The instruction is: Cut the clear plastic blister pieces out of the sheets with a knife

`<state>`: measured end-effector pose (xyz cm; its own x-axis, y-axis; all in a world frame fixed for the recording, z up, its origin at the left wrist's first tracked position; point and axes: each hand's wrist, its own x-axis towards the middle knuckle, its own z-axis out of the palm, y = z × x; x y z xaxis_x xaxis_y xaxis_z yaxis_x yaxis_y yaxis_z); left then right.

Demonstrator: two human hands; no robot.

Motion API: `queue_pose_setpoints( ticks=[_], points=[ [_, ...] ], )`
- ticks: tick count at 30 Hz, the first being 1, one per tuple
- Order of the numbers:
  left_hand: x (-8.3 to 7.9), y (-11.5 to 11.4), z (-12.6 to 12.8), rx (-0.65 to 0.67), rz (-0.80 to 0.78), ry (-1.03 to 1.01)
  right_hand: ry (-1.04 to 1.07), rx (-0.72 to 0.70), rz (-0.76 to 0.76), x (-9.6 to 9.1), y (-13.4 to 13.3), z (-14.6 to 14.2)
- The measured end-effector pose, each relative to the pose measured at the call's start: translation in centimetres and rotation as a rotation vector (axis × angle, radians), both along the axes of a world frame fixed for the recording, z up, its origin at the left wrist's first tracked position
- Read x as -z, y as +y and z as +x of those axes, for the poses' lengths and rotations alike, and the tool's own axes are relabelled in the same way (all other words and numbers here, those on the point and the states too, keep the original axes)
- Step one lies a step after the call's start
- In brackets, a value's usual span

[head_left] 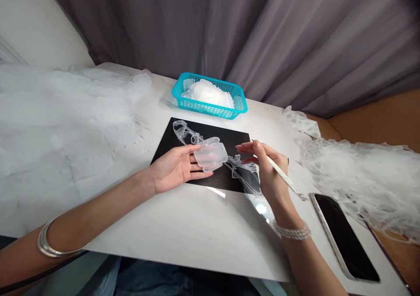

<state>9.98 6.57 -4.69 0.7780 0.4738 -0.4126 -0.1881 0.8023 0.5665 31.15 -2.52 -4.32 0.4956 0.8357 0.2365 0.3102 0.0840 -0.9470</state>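
Observation:
My left hand (177, 167), palm up, holds a translucent plastic piece (211, 154) with the thumb over its near edge and the fingers beneath it. The piece has a flat middle and rounded cut-outs along its border. My right hand (271, 167) grips a thin white pen-like tool (282, 175), its tip near the fingertips and its back end pointing toward the phone. Below both hands lies a black mat (167, 141). On it rest clear plastic trimmings (183, 132) at the upper left and more loose strips (246, 169) beside my right fingers.
A turquoise basket (210, 109) with translucent pieces stands behind the mat. Piles of clear plastic lie at left (65, 125) and right (364, 173). A phone (346, 239) lies near the right edge of the white table (197, 230). A grey curtain (183, 29) hangs behind.

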Motion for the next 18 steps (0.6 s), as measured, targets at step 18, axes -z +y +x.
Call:
queue_pose_setpoints(
  ticks=[18],
  points=[
    [-5.7,13.6,4.8,-0.603,1.069,0.521,-0.196,0.003,-0.088,-0.4,0.0,1.3]
  ],
)
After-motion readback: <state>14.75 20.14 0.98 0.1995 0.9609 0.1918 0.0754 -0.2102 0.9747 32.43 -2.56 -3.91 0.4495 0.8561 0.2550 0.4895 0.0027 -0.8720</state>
